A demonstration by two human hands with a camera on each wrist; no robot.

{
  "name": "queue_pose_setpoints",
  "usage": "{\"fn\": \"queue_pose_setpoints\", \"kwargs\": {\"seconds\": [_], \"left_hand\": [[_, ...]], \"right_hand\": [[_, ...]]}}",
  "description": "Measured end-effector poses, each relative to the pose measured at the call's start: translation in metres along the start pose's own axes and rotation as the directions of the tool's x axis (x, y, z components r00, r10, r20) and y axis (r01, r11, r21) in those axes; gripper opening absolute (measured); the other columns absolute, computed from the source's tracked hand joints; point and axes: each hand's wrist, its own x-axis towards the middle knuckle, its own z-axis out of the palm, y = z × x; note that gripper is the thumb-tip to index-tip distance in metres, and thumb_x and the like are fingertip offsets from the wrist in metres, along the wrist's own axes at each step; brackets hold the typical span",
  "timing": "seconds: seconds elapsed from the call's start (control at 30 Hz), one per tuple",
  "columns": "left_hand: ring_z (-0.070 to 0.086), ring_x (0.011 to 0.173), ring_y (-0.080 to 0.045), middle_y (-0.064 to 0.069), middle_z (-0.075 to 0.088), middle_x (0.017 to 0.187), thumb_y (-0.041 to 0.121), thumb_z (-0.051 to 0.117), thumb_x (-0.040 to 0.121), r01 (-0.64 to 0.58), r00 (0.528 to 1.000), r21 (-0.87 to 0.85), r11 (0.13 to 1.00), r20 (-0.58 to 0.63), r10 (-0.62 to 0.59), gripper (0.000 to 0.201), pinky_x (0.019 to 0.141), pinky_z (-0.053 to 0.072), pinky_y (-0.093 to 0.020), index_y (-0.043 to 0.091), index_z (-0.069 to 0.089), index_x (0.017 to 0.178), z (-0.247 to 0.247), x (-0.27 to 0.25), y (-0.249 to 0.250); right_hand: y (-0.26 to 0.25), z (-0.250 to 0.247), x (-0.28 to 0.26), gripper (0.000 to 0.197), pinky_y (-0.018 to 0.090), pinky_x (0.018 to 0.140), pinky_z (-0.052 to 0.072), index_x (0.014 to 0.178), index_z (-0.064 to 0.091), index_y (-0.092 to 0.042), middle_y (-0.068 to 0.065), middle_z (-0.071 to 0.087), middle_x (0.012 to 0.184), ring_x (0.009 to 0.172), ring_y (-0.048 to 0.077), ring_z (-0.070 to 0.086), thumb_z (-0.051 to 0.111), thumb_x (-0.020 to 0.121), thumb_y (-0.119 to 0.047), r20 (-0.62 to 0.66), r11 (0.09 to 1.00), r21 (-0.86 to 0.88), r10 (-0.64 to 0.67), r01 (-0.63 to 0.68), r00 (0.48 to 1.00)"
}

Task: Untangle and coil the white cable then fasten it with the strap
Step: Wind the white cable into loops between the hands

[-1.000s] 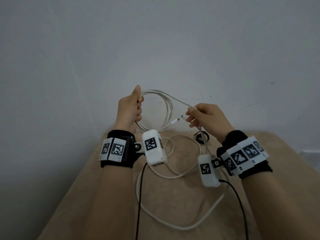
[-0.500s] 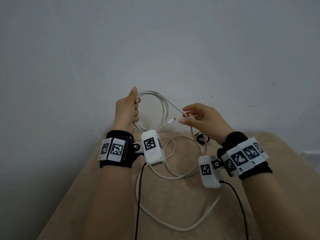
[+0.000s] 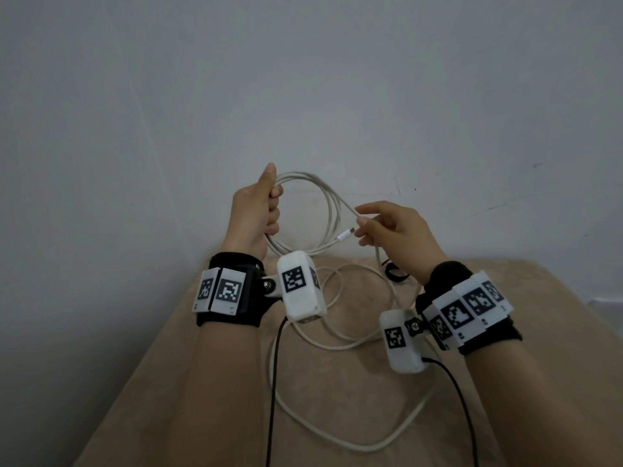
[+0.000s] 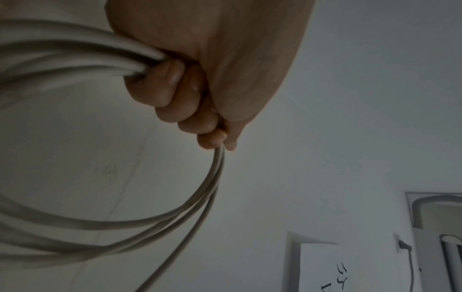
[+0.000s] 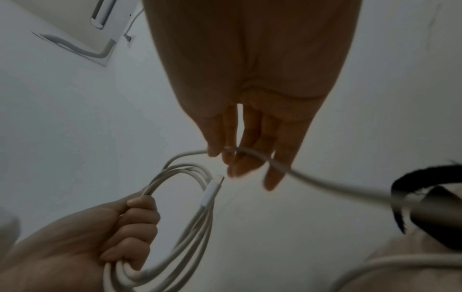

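Left hand fisted round coiled white cable; right hand fingers nearly straight, loosely pinching one strand. Black strap clear only from right wrist.

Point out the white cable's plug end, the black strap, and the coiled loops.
White cable plug (image 3: 344, 236): head view, connector body.
Black strap ring (image 3: 395, 273): head view, near rim.
White coiled cable loops (image 3: 332, 210): head view, right arc.

Dim, flat light in all 3 views; grey cast, no glare, no hard shadows. Head view: sharp at centre, wide-angle bend twd edges, corners darker. Left wrist view: cable loops near lens soft, out of focus. Right wrist view: motion blur on cable strand & black strap; noisy, underexposed.
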Motion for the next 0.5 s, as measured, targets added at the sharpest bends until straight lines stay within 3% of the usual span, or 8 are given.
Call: {"fn": "queue_pose_setpoints", "kwargs": {"seconds": [0.07, 0.17, 0.27, 0.37, 0.43, 0.5], "left_hand": [[0.017, 0.036, -0.004, 0.013, 0.025, 0.043, 0.043, 0.049, 0.097, 0.014, 1.000, 0.001, 1.000, 0.005, -0.014, 0.044, 0.035, 0.013, -0.017, 0.019, 0.040, 0.062, -0.002, 0.001, -0.001], [0.016, 0.036, -0.003, 0.012, 0.024, 0.046, 0.044, 0.049, 0.097, 0.057, 0.996, -0.067, 0.996, 0.066, -0.052, 0.043, 0.035, 0.012, -0.017, 0.020, 0.039, 0.062, 0.001, 0.002, -0.003], [0.015, 0.036, -0.003, 0.012, 0.023, 0.046, 0.044, 0.048, 0.097, 0.101, 0.988, -0.153, 0.983, 0.132, -0.081, 0.043, 0.035, 0.011, -0.017, 0.021, 0.037, 0.063, 0.008, 0.000, -0.002], [0.015, 0.036, -0.003, 0.012, 0.023, 0.046, 0.045, 0.047, 0.098, 0.125, 0.981, -0.178, 0.976, 0.168, -0.095, 0.043, 0.036, 0.010, -0.017, 0.021, 0.036, 0.063, 0.010, 0.000, -0.003], [0.015, 0.035, -0.003, 0.012, 0.022, 0.045, 0.044, 0.046, 0.098, 0.144, 0.979, -0.206, 0.968, 0.174, -0.109, 0.043, 0.036, 0.010, -0.017, 0.021, 0.036, 0.063, 0.010, 0.000, -0.004], [0.015, 0.034, -0.003, 0.011, 0.022, 0.045, 0.044, 0.046, 0.098, 0.154, 0.979, -0.230, 0.961, 0.170, -0.116, 0.044, 0.036, 0.010, -0.017, 0.021, 0.036, 0.063, 0.010, 0.001, -0.004]], "right_hand": [[0.000, -0.001, 0.001, 0.014, 0.028, 0.068, 0.057, 0.096, 0.069, -0.019, -0.002, 0.063, 0.071, 0.061, 0.016, 0.061, 0.055, 0.095, -0.021, -0.080, 1.000, 0.019, -0.008, 0.009, 0.997], [0.002, 0.001, 0.002, 0.021, 0.024, 0.054, 0.046, 0.089, 0.068, -0.017, -0.001, 0.061, 0.073, 0.050, 0.012, 0.050, 0.049, 0.097, -0.021, -0.162, 1.000, 0.027, 0.020, -0.016, 0.987], [0.001, 0.009, 0.002, 0.024, 0.022, 0.047, 0.043, 0.091, 0.065, -0.014, 0.006, 0.064, 0.078, 0.046, 0.009, 0.052, 0.043, 0.100, -0.017, -0.073, 0.986, 0.155, 0.080, -0.068, 0.994], [0.000, 0.009, 0.000, 0.025, 0.018, 0.040, 0.040, 0.104, 0.065, -0.005, 0.009, 0.060, 0.075, 0.041, 0.008, 0.052, 0.042, 0.101, -0.016, 0.008, 0.970, 0.219, 0.104, -0.103, 0.995], [-0.001, 0.008, 0.000, 0.026, 0.018, 0.039, 0.037, 0.108, 0.064, -0.003, 0.022, 0.065, 0.092, 0.041, 0.010, 0.051, 0.042, 0.101, -0.016, 0.034, 0.953, 0.276, 0.119, -0.124, 0.992], [-0.003, 0.006, -0.001, 0.028, 0.018, 0.040, 0.033, 0.110, 0.064, -0.001, 0.025, 0.068, 0.102, 0.042, 0.011, 0.049, 0.040, 0.101, -0.014, 0.052, 0.928, 0.345, 0.132, -0.142, 0.990]]}}
